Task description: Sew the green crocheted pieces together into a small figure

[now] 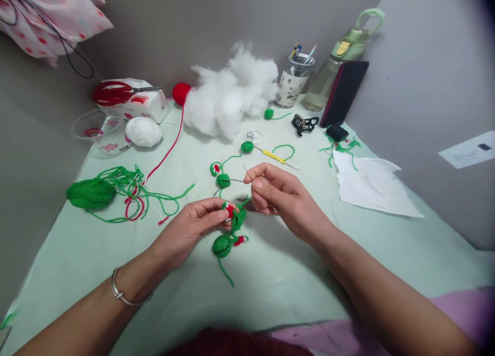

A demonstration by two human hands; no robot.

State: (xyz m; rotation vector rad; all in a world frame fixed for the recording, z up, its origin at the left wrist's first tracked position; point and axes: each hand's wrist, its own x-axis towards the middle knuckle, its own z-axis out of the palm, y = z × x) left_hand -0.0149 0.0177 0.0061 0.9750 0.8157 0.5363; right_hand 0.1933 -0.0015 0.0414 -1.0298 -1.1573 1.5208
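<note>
My left hand [199, 219] is closed, pinching a small red, white and green crocheted slice [229, 210] beside a green crocheted ball [238, 219]. My right hand [276, 191] has thumb and forefinger pressed together on a thin needle [245, 169], whose end sticks up above the fingertips. Green yarn [246, 202] runs from the held pieces to my right fingers. Below lies another green ball [222, 246] with a dark slit, next to a second slice [240, 240]. Further up the table are more green balls and a slice [215, 169] joined by green yarn.
White stuffing [232, 96] is heaped at the back. A yellow crochet hook [274, 156] lies ahead of my right hand. Green yarn [91, 192], white yarn [143, 132] and red scissors [114, 93] are left. A phone [344, 94], bottle [320, 83] and paper [371, 183] are right.
</note>
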